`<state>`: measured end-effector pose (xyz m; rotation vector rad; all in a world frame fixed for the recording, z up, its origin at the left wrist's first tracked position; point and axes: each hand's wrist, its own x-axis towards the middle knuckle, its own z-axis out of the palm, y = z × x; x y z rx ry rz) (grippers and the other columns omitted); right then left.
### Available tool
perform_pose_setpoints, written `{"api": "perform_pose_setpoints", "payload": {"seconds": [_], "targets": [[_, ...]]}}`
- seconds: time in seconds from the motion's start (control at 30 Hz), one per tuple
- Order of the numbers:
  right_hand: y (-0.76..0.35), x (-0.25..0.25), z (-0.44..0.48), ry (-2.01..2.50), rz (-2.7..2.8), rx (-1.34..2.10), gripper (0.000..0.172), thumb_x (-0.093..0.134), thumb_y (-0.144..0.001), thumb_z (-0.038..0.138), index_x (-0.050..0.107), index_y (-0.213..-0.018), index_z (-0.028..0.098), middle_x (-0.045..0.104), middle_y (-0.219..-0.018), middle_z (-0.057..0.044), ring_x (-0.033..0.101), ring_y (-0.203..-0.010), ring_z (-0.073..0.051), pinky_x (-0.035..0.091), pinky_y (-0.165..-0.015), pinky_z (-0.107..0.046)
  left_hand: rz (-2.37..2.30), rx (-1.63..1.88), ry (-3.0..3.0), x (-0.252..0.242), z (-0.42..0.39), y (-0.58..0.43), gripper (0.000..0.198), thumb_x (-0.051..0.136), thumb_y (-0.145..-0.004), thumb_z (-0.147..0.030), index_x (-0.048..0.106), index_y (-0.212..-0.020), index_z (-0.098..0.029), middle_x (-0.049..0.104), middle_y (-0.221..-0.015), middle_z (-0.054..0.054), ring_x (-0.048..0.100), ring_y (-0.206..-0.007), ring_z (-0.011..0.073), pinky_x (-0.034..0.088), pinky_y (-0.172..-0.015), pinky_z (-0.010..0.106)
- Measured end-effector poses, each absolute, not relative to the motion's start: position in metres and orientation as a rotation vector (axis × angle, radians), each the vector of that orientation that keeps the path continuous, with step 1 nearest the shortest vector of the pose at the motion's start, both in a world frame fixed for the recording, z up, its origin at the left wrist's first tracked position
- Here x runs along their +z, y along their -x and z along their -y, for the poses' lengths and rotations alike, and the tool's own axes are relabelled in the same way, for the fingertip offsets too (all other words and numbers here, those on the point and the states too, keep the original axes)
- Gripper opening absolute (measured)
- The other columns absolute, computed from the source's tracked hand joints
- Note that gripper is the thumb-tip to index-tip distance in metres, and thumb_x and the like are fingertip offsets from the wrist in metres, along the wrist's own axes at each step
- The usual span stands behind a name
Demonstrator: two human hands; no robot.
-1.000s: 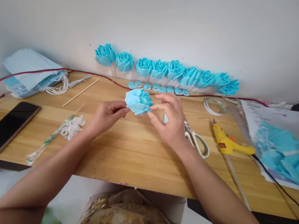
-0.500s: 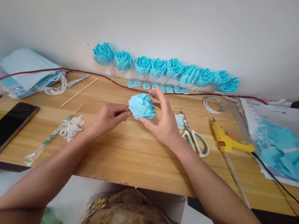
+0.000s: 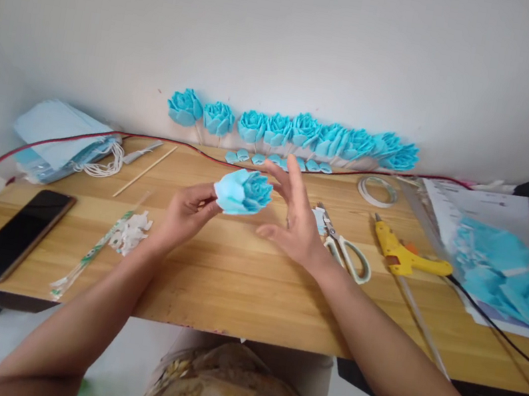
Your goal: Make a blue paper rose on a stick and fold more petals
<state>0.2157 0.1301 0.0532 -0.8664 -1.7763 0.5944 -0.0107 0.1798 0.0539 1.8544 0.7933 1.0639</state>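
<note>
My left hand (image 3: 194, 210) is closed on the base of a light blue handmade flower (image 3: 241, 192), holding it above the middle of the table. Its layered petals face right and a little toward me; any stem is hidden by the fingers. Just right of the petals, my right hand (image 3: 294, 220) is open, thumb and fingers spread and apart from the flower. Behind the hands lies a row of small blue folded pieces (image 3: 258, 158). White-handled scissors (image 3: 349, 256) rest near my right wrist, beside a small light blue piece (image 3: 317, 220).
Several finished blue flowers (image 3: 303, 130) lean on the wall. At right are a yellow glue gun (image 3: 402, 251), a tape roll (image 3: 377, 191) and blue petals (image 3: 511, 266) on paper. At left lie a phone (image 3: 19, 235), white scraps (image 3: 131, 233), a stick (image 3: 144, 171) and blue sheets (image 3: 65, 131).
My right hand has let go of the flower and moved slightly right, fingers spread. The flower has turned so its petal centre shows, and sits a little further left in my left hand.
</note>
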Motion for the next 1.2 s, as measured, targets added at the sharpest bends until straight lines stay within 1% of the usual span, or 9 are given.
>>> {"api": "perform_pose_setpoints", "payload": {"seconds": [0.13, 0.23, 0.4, 0.5, 0.67, 0.87, 0.97, 1.07, 1.2], "targets": [[-0.217, 0.050, -0.130, 0.807, 1.780, 0.586, 0.090, 0.056, -0.093, 0.063, 0.007, -0.163, 0.037, 0.040, -0.163, -0.009, 0.036, -0.152, -0.029, 0.038, -0.119, -0.056, -0.736, 1.177, -1.822, 0.053, -0.183, 0.015, 0.036, 0.076, -0.080, -0.053, 0.069, -0.070, -0.018, 0.070, -0.079, 0.007, 0.062, -0.079, 0.0202, 0.050, -0.080, 0.033], [-0.215, 0.048, -0.130, 0.804, 1.838, 0.532, 0.094, 0.062, -0.090, 0.061, 0.008, -0.163, 0.037, 0.041, -0.162, -0.011, 0.040, -0.149, -0.031, 0.040, -0.117, -0.057, -0.737, 1.193, -1.808, 0.052, -0.184, 0.014, 0.042, 0.074, -0.079, -0.059, 0.068, -0.067, -0.019, 0.070, -0.077, 0.007, 0.064, -0.082, 0.0222, 0.052, -0.079, 0.034], [-0.209, 0.047, -0.128, 0.829, 1.937, 0.363, 0.097, 0.070, -0.085, 0.057, 0.015, -0.163, 0.036, 0.045, -0.158, -0.012, 0.043, -0.146, -0.033, 0.038, -0.119, -0.059, -0.800, 1.184, -1.856, 0.049, -0.182, 0.011, 0.048, 0.074, -0.076, -0.064, 0.067, -0.065, -0.018, 0.068, -0.071, 0.008, 0.063, -0.076, 0.0209, 0.049, -0.066, 0.030], [-0.205, 0.047, -0.127, 0.881, 1.958, 0.260, 0.095, 0.072, -0.085, 0.055, 0.019, -0.162, 0.035, 0.047, -0.156, -0.012, 0.041, -0.147, -0.033, 0.037, -0.119, -0.058, -0.770, 1.178, -1.879, 0.046, -0.180, 0.008, 0.043, 0.074, -0.079, -0.059, 0.069, -0.070, -0.017, 0.070, -0.077, 0.008, 0.063, -0.077, 0.0202, 0.049, -0.067, 0.029], [-0.198, 0.043, -0.123, 0.816, 1.991, 0.112, 0.101, 0.071, -0.085, 0.055, 0.012, -0.162, 0.030, 0.048, -0.155, -0.013, 0.038, -0.149, -0.035, 0.036, -0.119, -0.060, -0.493, 1.216, -1.844, 0.040, -0.175, -0.003, 0.040, 0.076, -0.079, -0.055, 0.071, -0.072, -0.016, 0.074, -0.087, 0.010, 0.067, -0.081, 0.0208, 0.054, -0.076, 0.032], [-0.191, 0.046, -0.117, 0.815, 1.955, 0.114, 0.068, 0.072, -0.086, 0.044, 0.042, -0.146, 0.030, 0.066, -0.133, -0.009, 0.057, -0.132, -0.033, 0.047, -0.109, -0.053, -0.449, 1.166, -1.848, 0.034, -0.176, -0.012, 0.032, 0.082, -0.075, -0.051, 0.076, -0.077, -0.019, 0.077, -0.089, 0.008, 0.071, -0.088, 0.0234, 0.057, -0.085, 0.036], [-0.191, 0.047, -0.117, 0.818, 1.935, 0.099, 0.062, 0.074, -0.085, 0.041, 0.048, -0.140, 0.030, 0.068, -0.128, -0.008, 0.059, -0.127, -0.032, 0.049, -0.106, -0.052, -0.497, 1.136, -1.877, 0.035, -0.178, -0.012, 0.030, 0.084, -0.072, -0.049, 0.077, -0.078, -0.020, 0.078, -0.092, 0.010, 0.072, -0.098, 0.0266, 0.054, -0.096, 0.041], [-0.192, 0.046, -0.118, 0.849, 1.954, 0.077, 0.068, 0.075, -0.085, 0.040, 0.044, -0.144, 0.030, 0.066, -0.131, -0.009, 0.058, -0.129, -0.032, 0.049, -0.107, -0.052, -0.534, 1.146, -1.871, 0.037, -0.180, -0.010, 0.031, 0.085, -0.069, -0.050, 0.075, -0.071, -0.020, 0.077, -0.086, 0.009, 0.071, -0.098, 0.0265, 0.054, -0.097, 0.041], [-0.195, 0.045, -0.122, 0.913, 2.038, 0.036, 0.097, 0.076, -0.082, 0.050, 0.023, -0.159, 0.028, 0.054, -0.149, -0.015, 0.048, -0.141, -0.036, 0.044, -0.113, -0.056, -0.617, 1.221, -1.786, 0.038, -0.183, -0.004, 0.043, 0.084, -0.069, -0.053, 0.064, -0.054, -0.018, 0.067, -0.062, 0.005, 0.067, -0.073, 0.0203, 0.056, -0.077, 0.034]]}}
